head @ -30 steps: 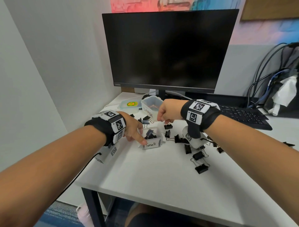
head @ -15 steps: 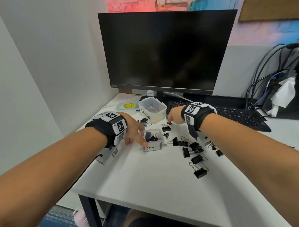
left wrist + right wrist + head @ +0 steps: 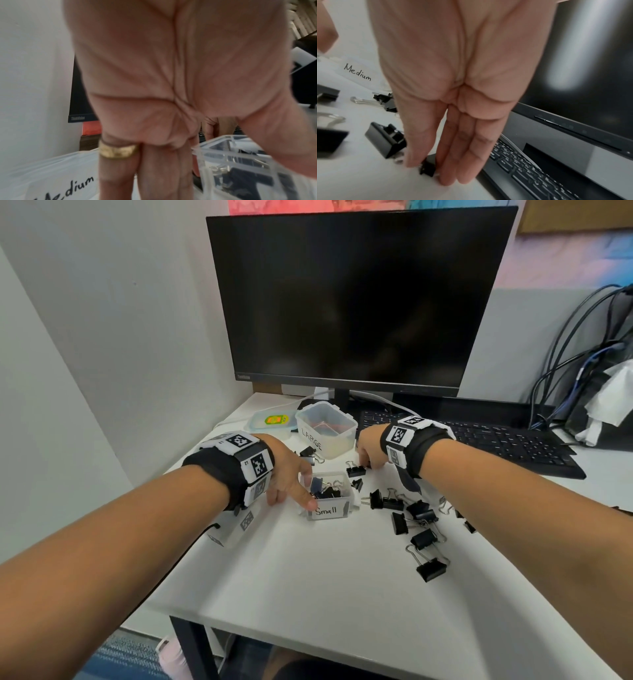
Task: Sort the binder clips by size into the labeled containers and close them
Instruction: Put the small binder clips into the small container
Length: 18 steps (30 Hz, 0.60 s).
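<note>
Right hand (image 3: 453,83) fingertips pinching small binder clip (image 3: 428,167) on desk, left hand (image 3: 291,474) relaxed against Small container (image 3: 330,510)

Bright, even indoor light with soft shadows only. Wide-angle bending toward the frame edges in the head view. Blurred, out-of-focus palms in both wrist views; pale glare on the monitor (image 3: 565,65), upper right.

Black binder clips (image 3: 423,539) lie scattered on the white counter (image 3: 308,583), right of the open "Small" container (image 3: 330,510) holding several; the open, clear "LARGE" container (image 3: 325,429) stands farther back.
</note>
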Available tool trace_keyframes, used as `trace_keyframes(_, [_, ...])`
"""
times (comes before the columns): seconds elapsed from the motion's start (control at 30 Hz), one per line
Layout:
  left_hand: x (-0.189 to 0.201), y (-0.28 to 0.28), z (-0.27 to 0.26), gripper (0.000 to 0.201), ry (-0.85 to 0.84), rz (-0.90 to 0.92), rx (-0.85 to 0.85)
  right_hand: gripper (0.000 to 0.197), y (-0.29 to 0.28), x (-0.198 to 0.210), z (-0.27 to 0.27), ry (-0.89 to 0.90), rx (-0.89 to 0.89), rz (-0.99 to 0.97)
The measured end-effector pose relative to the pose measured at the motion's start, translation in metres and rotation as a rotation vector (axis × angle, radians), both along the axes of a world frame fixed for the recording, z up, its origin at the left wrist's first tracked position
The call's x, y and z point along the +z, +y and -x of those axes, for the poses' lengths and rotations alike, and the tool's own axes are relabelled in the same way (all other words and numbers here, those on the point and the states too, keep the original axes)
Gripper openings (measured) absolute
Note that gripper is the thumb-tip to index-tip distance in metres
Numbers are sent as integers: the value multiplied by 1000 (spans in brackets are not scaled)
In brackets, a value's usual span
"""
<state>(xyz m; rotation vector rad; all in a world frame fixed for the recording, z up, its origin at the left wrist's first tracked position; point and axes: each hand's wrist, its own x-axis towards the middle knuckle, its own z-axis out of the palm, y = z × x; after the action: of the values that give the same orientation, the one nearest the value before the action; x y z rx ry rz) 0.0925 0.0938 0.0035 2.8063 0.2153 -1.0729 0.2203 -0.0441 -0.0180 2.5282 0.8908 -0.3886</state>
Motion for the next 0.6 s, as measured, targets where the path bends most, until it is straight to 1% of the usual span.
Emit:
trace_keyframes(0.1, [1, -1, 0, 59, 1, -3, -1, 33, -1, 0, -1, 42, -1, 11])
trace_keyframes(0.2, [2, -3, 1, 57, -7, -7, 0, 36, -3, 3, 6, 49, 29, 66])
trace_keyframes(0.27, [3, -4, 1, 56, -15, -14, -5, 35, -6, 3, 9, 53, 11, 54])
trace_keyframes(0.43, [3, -5, 3, 58, -14, -14, 6, 26, -4, -2, 4, 31, -18, 0])
trace_keyframes(0.5, [4, -6, 3, 57, -15, -15, 9, 14, -4, -1, 6, 10, -43, 6])
trace_keyframes(0.6, [4, -6, 4, 57, -8, -21, 12, 14, -6, -1, 4, -14, -67, -18])
